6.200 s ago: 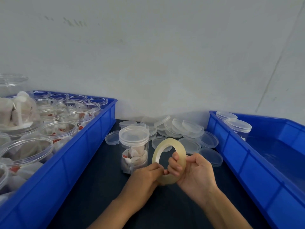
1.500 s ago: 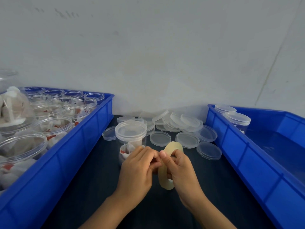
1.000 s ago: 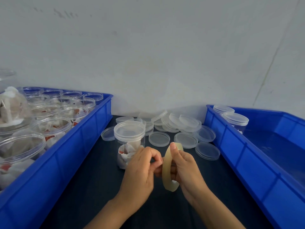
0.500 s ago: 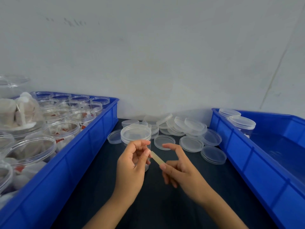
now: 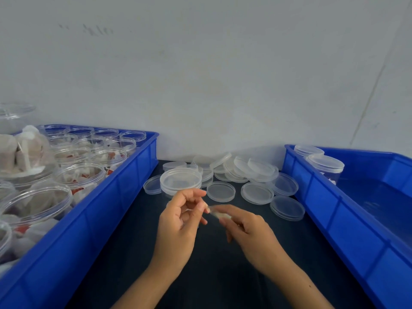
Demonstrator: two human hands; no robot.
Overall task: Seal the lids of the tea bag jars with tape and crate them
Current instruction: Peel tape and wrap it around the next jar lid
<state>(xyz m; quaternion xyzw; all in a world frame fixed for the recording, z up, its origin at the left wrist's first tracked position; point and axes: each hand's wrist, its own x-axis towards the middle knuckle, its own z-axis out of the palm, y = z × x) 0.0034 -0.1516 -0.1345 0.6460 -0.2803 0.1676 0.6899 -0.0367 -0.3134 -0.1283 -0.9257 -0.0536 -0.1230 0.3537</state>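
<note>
Both forearms reach in from the bottom edge and converge near the middle of the view. The left hand is raised with its back toward the camera, fingers curled, thumb and forefinger pinched together at their tips. The right hand sits just beside it, slightly lower, its fingers extended toward the left fingertips (motion blur hides exactly how they close). The wrists stay apart.

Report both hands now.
Left hand: pinches the end of the translucent strip of tape.
Right hand: holds the same tape.
</note>
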